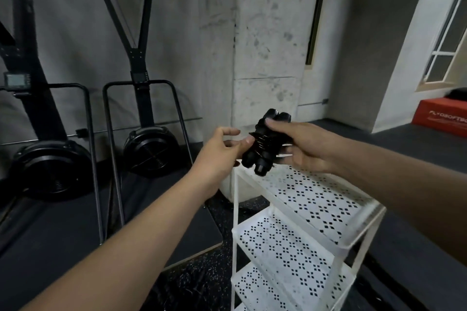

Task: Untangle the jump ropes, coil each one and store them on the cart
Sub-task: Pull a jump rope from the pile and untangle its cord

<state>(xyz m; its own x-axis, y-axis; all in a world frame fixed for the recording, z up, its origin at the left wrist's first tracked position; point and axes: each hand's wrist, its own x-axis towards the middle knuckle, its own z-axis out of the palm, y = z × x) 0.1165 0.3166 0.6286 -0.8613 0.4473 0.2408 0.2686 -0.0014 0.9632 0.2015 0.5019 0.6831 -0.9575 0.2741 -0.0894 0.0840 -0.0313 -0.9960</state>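
While poised over back corner of cart (236,209) for stowing, gripping coiled jump rope (262,149) with right hand (308,149), steadying with relaxed left hand (217,151)

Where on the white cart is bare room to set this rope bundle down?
The white perforated metal cart's top shelf shows bare between its rims, below the black wound jump rope bundle the right hand grips. The middle shelf is bare too, with less headroom. The left hand crowds the bundle.

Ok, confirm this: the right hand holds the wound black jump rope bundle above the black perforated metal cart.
No: the perforated metal cart is white, not black, in the head view. The right hand does hold the wound black jump rope bundle above it.
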